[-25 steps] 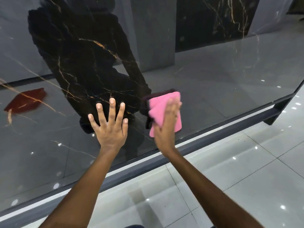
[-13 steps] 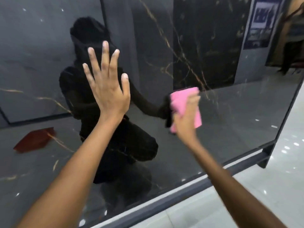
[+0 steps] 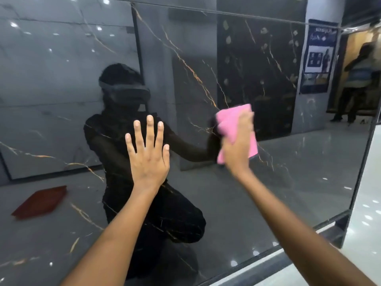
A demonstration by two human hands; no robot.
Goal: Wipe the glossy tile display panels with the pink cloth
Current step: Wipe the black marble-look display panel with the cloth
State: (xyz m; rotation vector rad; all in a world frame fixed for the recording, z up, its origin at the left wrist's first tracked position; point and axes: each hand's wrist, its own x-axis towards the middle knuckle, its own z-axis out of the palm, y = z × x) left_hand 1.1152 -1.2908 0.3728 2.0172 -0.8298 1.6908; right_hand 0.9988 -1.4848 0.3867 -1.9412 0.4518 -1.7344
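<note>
A tall glossy black tile panel [image 3: 288,172] with gold veins fills the view and mirrors the room. My left hand [image 3: 148,153] lies flat against it near the middle, fingers straight and spread. To the right, my right hand [image 3: 237,145] presses a folded pink cloth [image 3: 231,120] onto the panel, fingers curled over the cloth's lower part. The cloth sticks out above and to the right of the hand.
The panel stands in a dark metal frame [image 3: 342,226] whose bottom rail runs low right. Glossy white floor tiles [image 3: 367,234] lie to the right. The reflection shows a crouching person in dark clothes, a red flat object and a standing person far right.
The view has tilted up the panel. Both hands have moved higher on the panel, the right hand taking the pink cloth up and to the right.
</note>
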